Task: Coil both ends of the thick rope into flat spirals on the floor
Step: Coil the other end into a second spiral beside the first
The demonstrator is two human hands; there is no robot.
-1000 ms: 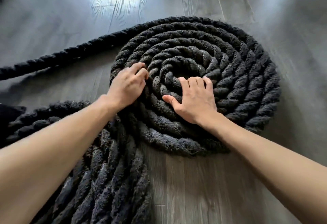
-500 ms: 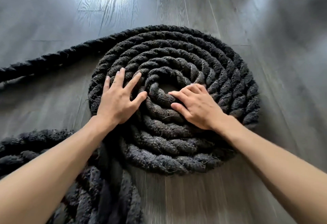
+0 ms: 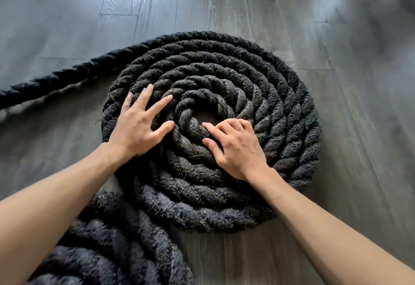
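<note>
With my left hand (image 3: 137, 125) flat, fingers spread, and my right hand (image 3: 235, 145) curled over the innermost turn, I press the thick rope (image 3: 280, 109) spiral on the floor (image 3: 359, 172), nearly finished I think, though a loose stretch (image 3: 56, 80) runs off left and the second coil (image 3: 107, 251) shows only partly.

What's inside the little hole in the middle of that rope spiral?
Only bare floor shows there. The right hand, pinching the inner rope, covers the hole's near edge; anything beneath it is hidden.
</note>
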